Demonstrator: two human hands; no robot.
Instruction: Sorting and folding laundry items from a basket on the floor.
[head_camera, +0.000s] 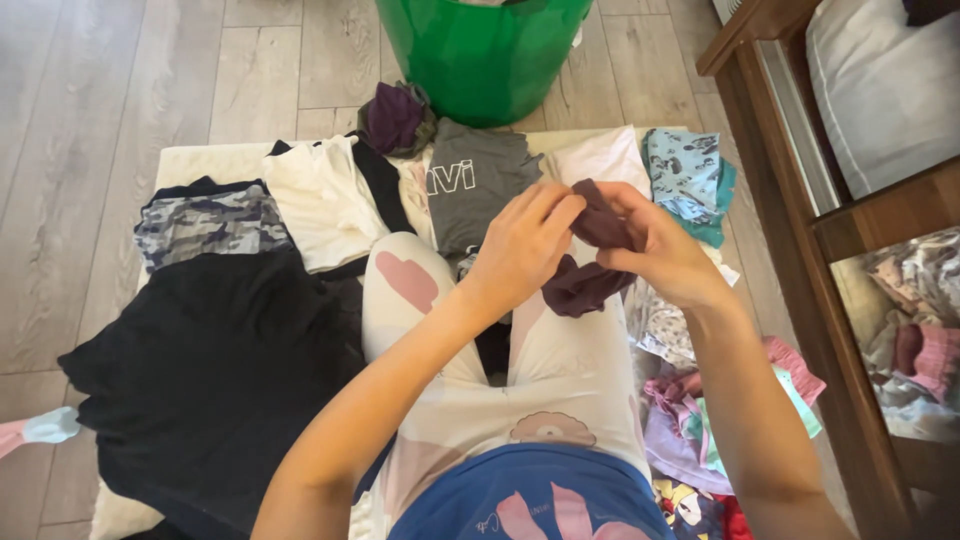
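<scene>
At the centre of the frame, both hands meet over a small dark maroon garment (590, 262). The left hand (522, 245) pinches its upper edge with curled fingers, and the right hand (660, 250) grasps the same bunched cloth from the other side, thumb pressed into the fabric. The garment sits between the two hands, its top gathered at the fingertips and its lower part hanging loose just below them, above the person's knees in pale patterned trousers (560, 360).

Beyond the hands, in the upper middle, a grey printed T-shirt (478, 185) lies folded flat, with a white top (322, 200) to its left and a camouflage piece (208, 222) further left. A large black garment (210, 370) fills the lower left. A light blue patterned cloth (690, 180) lies upper right of the hands. At the top edge stands a green basket (480, 55), a crumpled purple garment (395, 118) just beside it. A wooden shelf unit (800, 200) runs down the right side.
</scene>
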